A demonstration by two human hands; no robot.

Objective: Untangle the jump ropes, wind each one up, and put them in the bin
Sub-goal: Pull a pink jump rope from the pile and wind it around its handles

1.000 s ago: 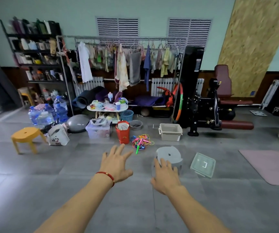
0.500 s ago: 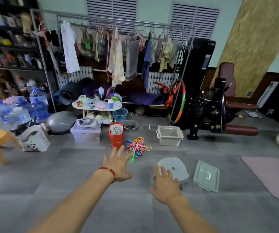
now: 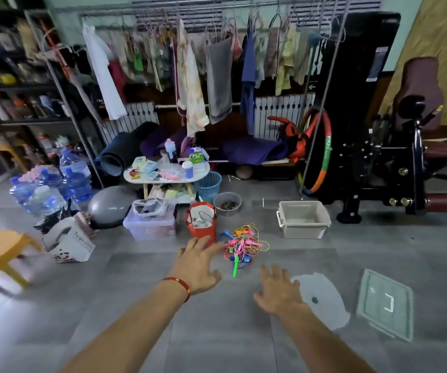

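Nothing done yet: tangled jump ropes lying in one heap on the floor, left of the empty beige bin. Left hand and right hand reaching out, fingers spread, grasping nothing. Untangling, winding, binning all remaining.

The shelf items at upper left are smeared by motion blur beyond identification, the orange stool is cut by the left edge, and individual ropes within the tangled jump ropes cannot be separated.
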